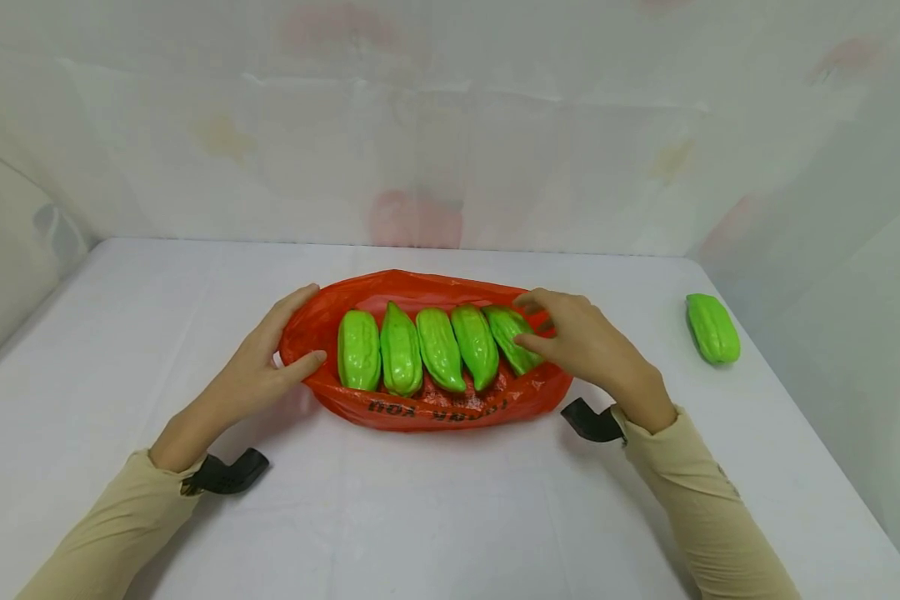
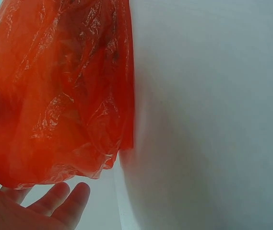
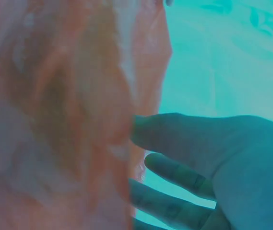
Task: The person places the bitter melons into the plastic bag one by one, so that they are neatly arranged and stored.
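- A white counter fills the lower two thirds of the head view; its far edge runs straight across just above the middle of the frame.
- One loose green gourd lies alone on the counter at the right of the frame, lengthwise toward the camera, near the counter's right edge.
- A pale, translucent sheet hangs as a backdrop across the whole top of the frame, with faint pink and yellowish blotches and horizontal creases.
- More of this sheeting closes in the left and right sides, meeting the counter along slanted lines.
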`<state>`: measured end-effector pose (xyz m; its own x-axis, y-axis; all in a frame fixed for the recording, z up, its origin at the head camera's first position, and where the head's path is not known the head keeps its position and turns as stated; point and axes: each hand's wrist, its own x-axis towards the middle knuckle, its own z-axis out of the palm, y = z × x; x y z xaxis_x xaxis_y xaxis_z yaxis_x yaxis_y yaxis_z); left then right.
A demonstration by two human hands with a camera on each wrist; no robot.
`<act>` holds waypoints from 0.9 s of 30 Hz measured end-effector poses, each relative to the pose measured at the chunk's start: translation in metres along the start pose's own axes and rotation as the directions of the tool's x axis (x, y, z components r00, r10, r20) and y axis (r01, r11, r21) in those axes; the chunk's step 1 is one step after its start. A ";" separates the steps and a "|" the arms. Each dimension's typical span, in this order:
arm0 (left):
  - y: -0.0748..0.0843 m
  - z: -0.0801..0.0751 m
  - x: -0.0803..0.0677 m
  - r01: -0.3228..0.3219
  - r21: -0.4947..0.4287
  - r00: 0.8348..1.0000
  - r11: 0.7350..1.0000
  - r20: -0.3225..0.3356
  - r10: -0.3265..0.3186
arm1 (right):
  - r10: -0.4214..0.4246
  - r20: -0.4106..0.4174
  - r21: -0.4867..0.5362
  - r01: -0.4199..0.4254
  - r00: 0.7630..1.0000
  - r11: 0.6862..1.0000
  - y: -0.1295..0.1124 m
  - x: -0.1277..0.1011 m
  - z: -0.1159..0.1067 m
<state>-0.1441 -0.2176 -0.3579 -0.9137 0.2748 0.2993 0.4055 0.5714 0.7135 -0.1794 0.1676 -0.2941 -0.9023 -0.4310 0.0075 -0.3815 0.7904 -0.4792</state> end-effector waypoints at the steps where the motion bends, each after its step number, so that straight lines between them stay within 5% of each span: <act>1: 0.000 0.000 0.000 0.001 -0.001 1.000 1.000 0.000 -0.001 | -0.007 -0.003 0.016 0.007 1.000 1.000 0.000 -0.001 -0.002; 27: -0.001 0.000 0.000 -0.004 -0.011 1.000 1.000 0.002 0.004 | -0.073 -0.073 0.025 0.075 0.995 0.997 0.023 -0.016 -0.039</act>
<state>-0.1447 -0.2177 -0.3588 -0.9120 0.2789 0.3008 0.4090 0.5616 0.7193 -0.1818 0.2096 -0.2705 -0.8843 -0.4546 0.1067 -0.4430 0.7445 -0.4995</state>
